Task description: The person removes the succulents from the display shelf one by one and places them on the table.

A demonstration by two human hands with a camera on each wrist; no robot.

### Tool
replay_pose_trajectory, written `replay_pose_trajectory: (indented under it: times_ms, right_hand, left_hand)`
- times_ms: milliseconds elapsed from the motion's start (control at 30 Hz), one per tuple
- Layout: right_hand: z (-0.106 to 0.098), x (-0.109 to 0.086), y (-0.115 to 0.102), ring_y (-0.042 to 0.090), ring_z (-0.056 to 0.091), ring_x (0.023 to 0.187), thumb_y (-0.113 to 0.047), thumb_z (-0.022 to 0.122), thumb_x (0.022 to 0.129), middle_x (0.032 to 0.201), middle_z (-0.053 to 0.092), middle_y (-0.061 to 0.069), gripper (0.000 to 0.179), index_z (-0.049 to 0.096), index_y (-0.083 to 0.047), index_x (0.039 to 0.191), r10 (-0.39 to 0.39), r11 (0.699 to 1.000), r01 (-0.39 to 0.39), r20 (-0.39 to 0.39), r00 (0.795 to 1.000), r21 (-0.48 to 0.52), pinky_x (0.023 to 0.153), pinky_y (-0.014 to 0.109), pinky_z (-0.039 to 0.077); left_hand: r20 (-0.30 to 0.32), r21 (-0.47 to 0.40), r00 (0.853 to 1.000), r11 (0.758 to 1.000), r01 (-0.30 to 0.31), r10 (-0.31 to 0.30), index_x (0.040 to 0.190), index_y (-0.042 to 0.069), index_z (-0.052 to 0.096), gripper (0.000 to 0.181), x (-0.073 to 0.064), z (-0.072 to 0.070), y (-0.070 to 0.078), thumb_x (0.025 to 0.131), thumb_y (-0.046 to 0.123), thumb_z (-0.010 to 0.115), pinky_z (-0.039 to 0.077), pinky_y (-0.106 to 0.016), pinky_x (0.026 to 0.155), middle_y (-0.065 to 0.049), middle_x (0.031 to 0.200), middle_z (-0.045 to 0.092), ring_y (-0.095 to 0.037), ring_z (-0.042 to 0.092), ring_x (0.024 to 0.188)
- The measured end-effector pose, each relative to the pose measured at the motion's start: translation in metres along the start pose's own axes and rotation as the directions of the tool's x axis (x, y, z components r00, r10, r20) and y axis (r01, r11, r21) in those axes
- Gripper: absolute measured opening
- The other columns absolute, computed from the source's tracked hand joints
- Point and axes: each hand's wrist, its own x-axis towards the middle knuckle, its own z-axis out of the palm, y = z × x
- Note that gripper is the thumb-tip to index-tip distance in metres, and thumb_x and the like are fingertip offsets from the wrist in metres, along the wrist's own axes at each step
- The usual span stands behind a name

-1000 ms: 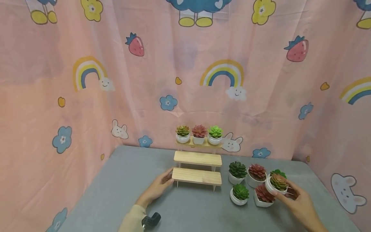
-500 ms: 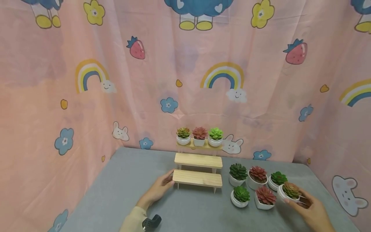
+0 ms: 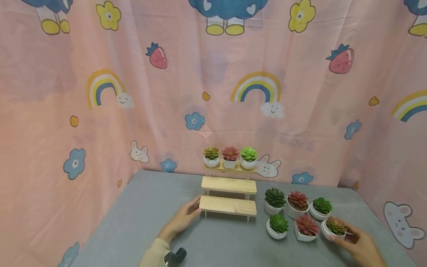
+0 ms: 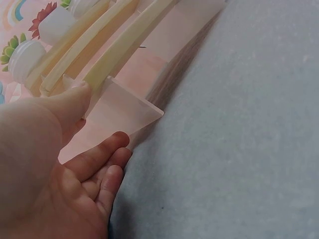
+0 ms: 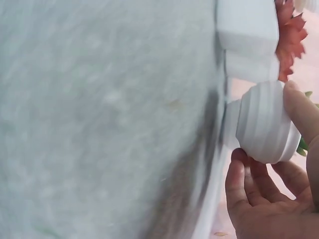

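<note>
My right hand [image 3: 358, 241] holds a ribbed white pot [image 5: 266, 124] with an orange-green succulent [image 3: 336, 225], thumb on its rim and fingers around the lower side. The pot is close over the table, right of a red succulent [image 3: 307, 224] in an angular white pot. My left hand [image 3: 182, 219] rests at the left end of a three-tier wooden display stand [image 3: 228, 205]. In the left wrist view, its thumb touches the end of a shelf board [image 4: 117, 52], and relaxed fingers [image 4: 112, 149] lie by the clear side support [image 4: 122, 107].
Three potted succulents [image 3: 230, 155] line the top tier. Right of the stand, a dark green succulent [image 3: 274, 198], a red one [image 3: 297, 202] and two green ones [image 3: 321, 205] stand on the grey table [image 3: 150, 200]. A pink patterned curtain [image 3: 166, 92] hangs behind.
My right hand has carried the orange-green succulent right and down, from over the other pots to beside the red one. My left hand has stayed at the stand.
</note>
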Motion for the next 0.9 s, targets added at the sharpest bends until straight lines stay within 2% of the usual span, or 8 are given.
replay_pose_trajectory:
  times_ms: [133,367,600,767,900]
  right_hand:
    - [0.003,0.005,0.007,0.034,0.071,0.1,-0.044,0.075,0.091,0.142,0.039,0.048,0.098,0.03,0.023,0.145,0.009,1.0,-0.009,0.043,0.999,-0.016,0.071,0.029,0.059]
    - [0.004,0.012,0.016,0.053,0.063,0.113,-0.041,0.077,0.09,0.144,0.033,0.05,0.097,0.03,0.025,0.143,-0.002,0.999,0.004,0.074,0.997,-0.039,0.08,0.04,0.062]
    - [0.0,0.012,0.012,0.046,0.064,0.106,-0.049,0.073,0.09,0.14,0.039,0.049,0.099,0.031,0.024,0.143,0.006,0.996,0.004,0.109,0.994,-0.092,0.084,0.048,0.059]
    - [0.0,0.01,0.01,0.053,0.059,0.115,-0.047,0.074,0.09,0.141,0.038,0.048,0.097,0.032,0.023,0.143,-0.012,0.994,0.023,0.108,0.994,-0.103,0.089,0.052,0.057]
    - [0.002,0.008,0.01,0.052,0.06,0.114,-0.046,0.072,0.092,0.141,0.038,0.048,0.095,0.032,0.023,0.143,-0.016,0.995,0.028,0.121,0.993,-0.101,0.089,0.052,0.057]
  left_hand:
    - [0.004,-0.001,1.0,1.0,-0.002,0.002,0.16,0.012,0.031,0.064,0.0,0.0,-0.001,0.105,0.038,0.053,0.032,-0.065,0.118,-0.025,0.152,0.048,-0.046,0.043,0.143]
    - [0.006,-0.011,1.0,1.0,0.005,-0.005,0.16,0.013,0.031,0.063,-0.001,-0.001,0.002,0.106,0.036,0.053,0.032,-0.065,0.118,-0.024,0.152,0.048,-0.046,0.042,0.144]
    - [0.009,0.0,1.0,1.0,-0.016,0.016,0.16,0.01,0.029,0.064,0.004,-0.002,0.002,0.106,0.037,0.051,0.032,-0.065,0.117,-0.026,0.149,0.051,-0.046,0.044,0.142]
    - [0.016,-0.002,1.0,1.0,-0.015,0.015,0.16,0.01,0.029,0.064,0.003,-0.002,0.002,0.106,0.036,0.051,0.033,-0.064,0.117,-0.025,0.149,0.051,-0.046,0.044,0.142]
    - [0.016,-0.001,1.0,1.0,-0.014,0.014,0.16,0.009,0.029,0.063,0.0,-0.001,0.003,0.106,0.034,0.051,0.034,-0.064,0.117,-0.026,0.149,0.051,-0.046,0.044,0.142]
